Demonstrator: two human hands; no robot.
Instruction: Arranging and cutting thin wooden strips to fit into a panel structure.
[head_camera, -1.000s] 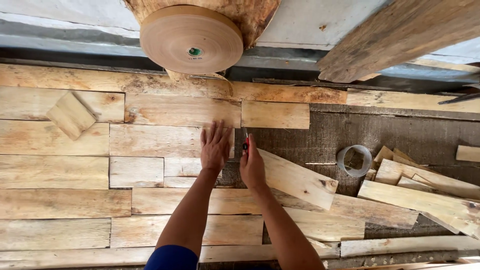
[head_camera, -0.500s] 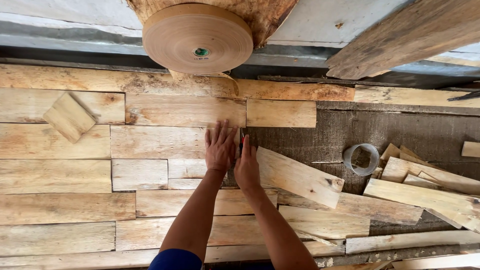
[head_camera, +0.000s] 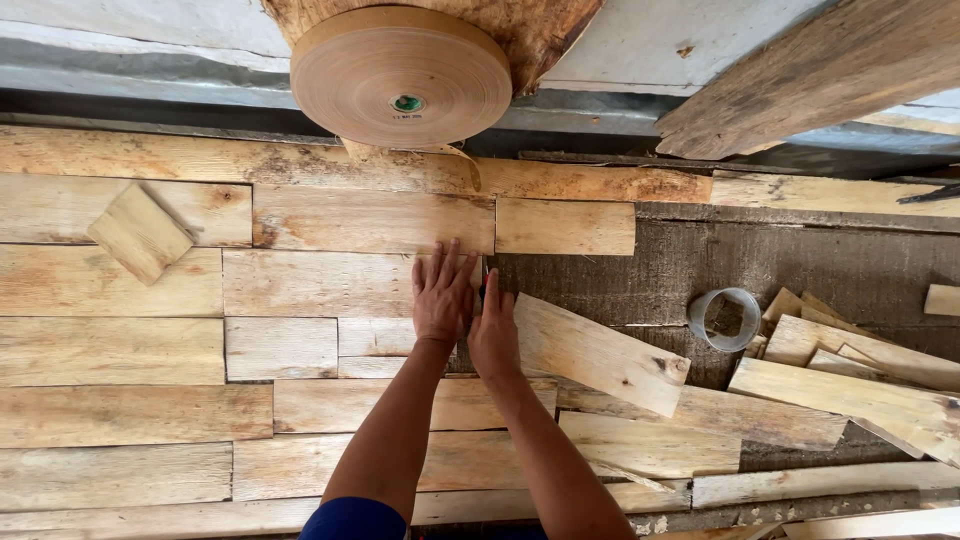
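Our left hand (head_camera: 442, 297) lies with its fingers (head_camera: 440, 262) spread open and flat on a short pale board (head_camera: 340, 284), apparently pinning it among the laid planks. Our right hand (head_camera: 494, 330) rests beside it, fingers straight and together, its edge against a loose slanted board (head_camera: 598, 352); something small and red shows between the hands, too hidden to identify. Beyond, a big roll of brown tape (head_camera: 401, 78) stands above the table (head_camera: 780, 265), and a grey ring (head_camera: 724, 319) lies to the right.

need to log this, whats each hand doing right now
Left hand: open, flat on a wood piece.
Right hand: a small red thing shows at its fingers; grip cannot be told.
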